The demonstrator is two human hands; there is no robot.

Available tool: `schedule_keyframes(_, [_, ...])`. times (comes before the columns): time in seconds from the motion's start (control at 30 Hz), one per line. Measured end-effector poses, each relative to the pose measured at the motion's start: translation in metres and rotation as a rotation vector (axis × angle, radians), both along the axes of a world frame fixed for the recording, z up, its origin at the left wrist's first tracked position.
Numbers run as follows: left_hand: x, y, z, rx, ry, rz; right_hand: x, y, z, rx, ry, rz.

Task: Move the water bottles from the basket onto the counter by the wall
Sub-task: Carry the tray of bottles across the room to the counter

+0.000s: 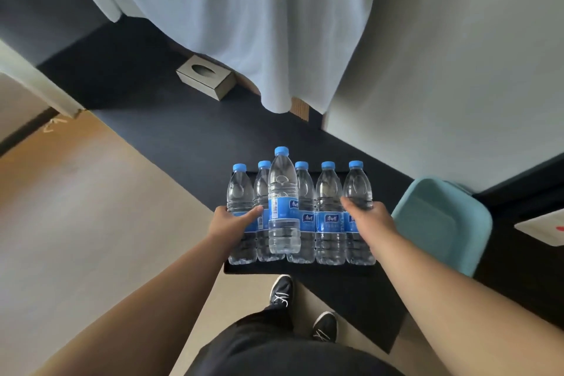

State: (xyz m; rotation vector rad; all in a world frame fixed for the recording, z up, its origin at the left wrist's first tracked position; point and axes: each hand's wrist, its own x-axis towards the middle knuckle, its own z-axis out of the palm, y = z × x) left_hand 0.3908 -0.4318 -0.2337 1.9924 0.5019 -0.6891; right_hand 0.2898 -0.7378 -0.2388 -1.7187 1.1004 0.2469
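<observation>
Six bottles [283, 192] at counter [183, 137] edge; left hand [235, 221], right hand [369, 217] grip outermost

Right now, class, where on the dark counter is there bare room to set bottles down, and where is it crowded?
The counter lies bare between the tissue box and the bottles, along the wall. It is crowded at the right, by the teal container, and in the basket, packed with six bottles.

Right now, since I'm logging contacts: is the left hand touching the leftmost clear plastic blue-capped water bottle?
Touching. Head view: the left hand wraps the leftmost clear plastic blue-capped water bottle, thumb across its front.
</observation>
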Motion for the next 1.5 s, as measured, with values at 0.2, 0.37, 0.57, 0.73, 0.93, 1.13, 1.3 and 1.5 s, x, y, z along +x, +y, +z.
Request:
schedule_keyframes(0.2, [-0.041,0.018,0.009,0.001,-0.025,0.095,-0.005,0.011,0.009,-0.019,-0.015,0.088])
schedule_keyframes(0.37, [-0.065,0.043,0.016,0.009,-0.011,0.183,-0.005,0.031,0.018,-0.007,-0.014,0.14])
schedule_keyframes(0.57, [-0.079,0.076,0.026,0.053,-0.038,0.262,0.01,0.068,0.027,-0.02,-0.034,0.188])
schedule_keyframes(0.73, [-0.083,0.112,0.019,0.095,-0.055,0.321,0.028,0.103,0.032,-0.039,-0.037,0.267])
schedule_keyframes(0.93, [-0.077,0.168,0.023,0.06,-0.089,0.412,0.062,0.155,0.036,-0.03,-0.051,0.361])
schedule_keyframes(1.13, [-0.055,0.227,0.029,0.063,-0.116,0.495,0.111,0.22,0.04,-0.017,-0.03,0.445])
schedule_keyframes(1.3, [-0.037,0.278,0.023,0.08,-0.058,0.519,0.149,0.277,0.033,-0.047,-0.005,0.509])
schedule_keyframes(1.5, [-0.008,0.346,0.022,0.11,-0.016,0.549,0.189,0.347,0.02,-0.035,0.03,0.554])
